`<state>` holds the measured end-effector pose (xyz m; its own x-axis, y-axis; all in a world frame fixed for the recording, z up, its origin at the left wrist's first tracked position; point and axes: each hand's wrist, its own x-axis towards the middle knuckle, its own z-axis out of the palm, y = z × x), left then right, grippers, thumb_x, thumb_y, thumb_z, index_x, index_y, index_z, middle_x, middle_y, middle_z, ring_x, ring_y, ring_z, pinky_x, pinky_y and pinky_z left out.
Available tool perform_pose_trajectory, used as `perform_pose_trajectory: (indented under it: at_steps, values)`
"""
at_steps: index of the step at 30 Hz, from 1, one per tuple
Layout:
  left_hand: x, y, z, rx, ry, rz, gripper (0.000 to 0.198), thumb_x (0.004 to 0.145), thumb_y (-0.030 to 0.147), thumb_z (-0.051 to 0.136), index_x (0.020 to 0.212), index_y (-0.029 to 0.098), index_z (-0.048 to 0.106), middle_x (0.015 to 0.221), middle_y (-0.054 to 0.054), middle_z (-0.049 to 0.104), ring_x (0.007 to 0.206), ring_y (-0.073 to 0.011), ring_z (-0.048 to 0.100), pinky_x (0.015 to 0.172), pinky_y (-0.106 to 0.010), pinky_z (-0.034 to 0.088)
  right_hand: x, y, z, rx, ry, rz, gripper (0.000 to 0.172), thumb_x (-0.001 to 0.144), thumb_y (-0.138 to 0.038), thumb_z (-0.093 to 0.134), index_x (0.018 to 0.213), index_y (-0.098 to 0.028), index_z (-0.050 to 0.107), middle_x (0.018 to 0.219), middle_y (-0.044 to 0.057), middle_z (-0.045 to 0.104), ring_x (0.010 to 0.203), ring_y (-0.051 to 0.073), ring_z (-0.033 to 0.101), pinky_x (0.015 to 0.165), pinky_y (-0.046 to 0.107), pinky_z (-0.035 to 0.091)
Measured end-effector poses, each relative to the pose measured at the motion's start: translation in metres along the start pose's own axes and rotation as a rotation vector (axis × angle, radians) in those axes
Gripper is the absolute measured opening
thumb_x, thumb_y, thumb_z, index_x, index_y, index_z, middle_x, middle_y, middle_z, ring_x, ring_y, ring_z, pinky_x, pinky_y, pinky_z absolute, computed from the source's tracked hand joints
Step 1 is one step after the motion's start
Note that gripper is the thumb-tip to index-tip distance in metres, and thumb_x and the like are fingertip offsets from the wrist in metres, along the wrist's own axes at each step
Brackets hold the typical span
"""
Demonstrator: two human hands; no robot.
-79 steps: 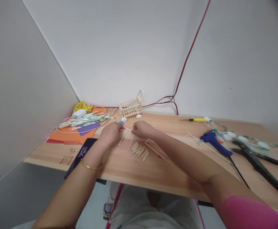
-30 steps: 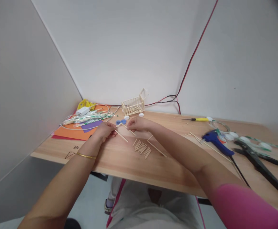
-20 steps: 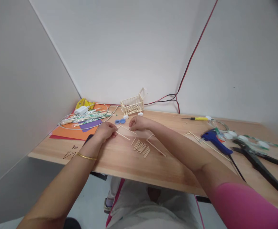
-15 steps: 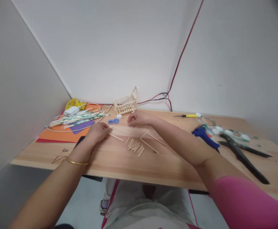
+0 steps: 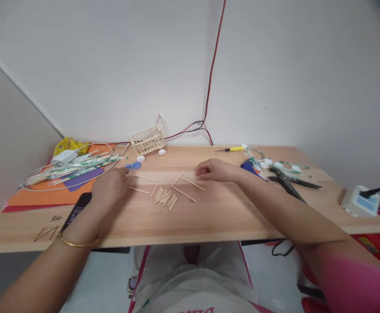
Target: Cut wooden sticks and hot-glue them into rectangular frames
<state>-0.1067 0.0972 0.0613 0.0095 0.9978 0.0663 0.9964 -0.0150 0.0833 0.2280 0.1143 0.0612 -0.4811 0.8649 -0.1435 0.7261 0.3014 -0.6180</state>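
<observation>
My left hand (image 5: 112,188) is closed at the left end of two long thin wooden sticks (image 5: 140,190) that lie spread apart; its fingertips cover where they meet. My right hand (image 5: 214,170) hovers just right of a second open-sided stick frame (image 5: 185,194), its fingers curled together; what they hold, if anything, I cannot make out. Between the hands lies a loose pile of short cut sticks (image 5: 166,198). Behind them, a small stick-built cart (image 5: 148,140) stands by the wall, with a white cap (image 5: 140,159) and blue caps (image 5: 132,165) in front of it.
Bagged sticks (image 5: 79,167) and a white cable lie on orange paper (image 5: 23,194) at left, by a dark phone-like object (image 5: 79,208). At right are a yellow-handled tool (image 5: 235,149), a blue glue gun (image 5: 252,168), black-handled cutters (image 5: 286,182) and a power socket box (image 5: 361,202).
My right hand has moved away from beside the cart, rightward and nearer to me. The left hand stays at the sticks. The view has turned right, bringing the socket box into sight.
</observation>
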Motion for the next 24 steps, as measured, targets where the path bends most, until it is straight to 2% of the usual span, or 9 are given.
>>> perform_pose_trajectory:
  at_steps: [4, 7, 10, 15, 21, 24]
  values:
    - [-0.033, 0.05, 0.013, -0.127, 0.121, 0.362, 0.028, 0.085, 0.031, 0.041, 0.095, 0.021, 0.064, 0.095, -0.007, 0.065, 0.09, -0.0209, 0.057, 0.077, -0.029, 0.04, -0.02, 0.008, 0.014, -0.059, 0.059, 0.07, 0.013, 0.069, -0.024, 0.057, 0.075, -0.017, 0.066, 0.065, -0.001, 0.062, 0.057, 0.01, 0.051, 0.048, 0.019, 0.032]
    - [-0.057, 0.091, 0.029, -0.166, 0.06, 0.508, 0.019, 0.083, 0.025, 0.047, 0.089, 0.02, 0.065, 0.093, -0.006, 0.065, 0.091, -0.0205, 0.056, 0.08, -0.031, 0.04, -0.026, 0.012, 0.023, -0.032, 0.101, 0.082, 0.013, 0.07, -0.024, 0.056, 0.076, -0.017, 0.066, 0.067, 0.0, 0.064, 0.059, 0.011, 0.053, 0.049, 0.019, 0.033]
    - [-0.067, 0.116, 0.042, -0.176, 0.056, 0.57, 0.018, 0.083, 0.021, 0.048, 0.087, 0.02, 0.065, 0.092, -0.007, 0.063, 0.091, -0.0211, 0.053, 0.083, -0.036, 0.039, -0.026, 0.014, 0.031, -0.01, 0.118, 0.06, 0.015, 0.072, -0.025, 0.056, 0.079, -0.018, 0.066, 0.069, 0.0, 0.066, 0.061, 0.011, 0.055, 0.051, 0.019, 0.035]
    - [-0.062, 0.126, 0.052, -0.127, 0.089, 0.569, 0.019, 0.082, 0.016, 0.047, 0.091, 0.019, 0.063, 0.099, -0.01, 0.06, 0.091, -0.0232, 0.05, 0.079, -0.039, 0.038, -0.024, 0.016, 0.043, -0.01, 0.142, 0.016, 0.013, 0.072, -0.024, 0.056, 0.079, -0.017, 0.066, 0.071, 0.001, 0.066, 0.062, 0.012, 0.056, 0.055, 0.02, 0.037]
    - [-0.06, 0.131, 0.055, -0.122, 0.051, 0.62, 0.017, 0.081, 0.013, 0.048, 0.082, 0.018, 0.064, 0.089, -0.01, 0.06, 0.089, -0.0238, 0.051, 0.078, -0.041, 0.037, -0.021, 0.019, 0.051, -0.04, 0.17, 0.015, 0.012, 0.073, -0.025, 0.056, 0.078, -0.018, 0.065, 0.067, 0.002, 0.065, 0.06, 0.013, 0.055, 0.054, 0.022, 0.036]
    - [-0.06, 0.129, 0.054, -0.156, 0.058, 0.622, 0.017, 0.082, 0.013, 0.047, 0.085, 0.018, 0.063, 0.09, -0.01, 0.061, 0.089, -0.0227, 0.052, 0.08, -0.041, 0.037, -0.021, 0.018, 0.05, -0.059, 0.164, 0.02, 0.011, 0.073, -0.024, 0.056, 0.076, -0.019, 0.064, 0.066, 0.001, 0.064, 0.059, 0.013, 0.055, 0.054, 0.022, 0.036]
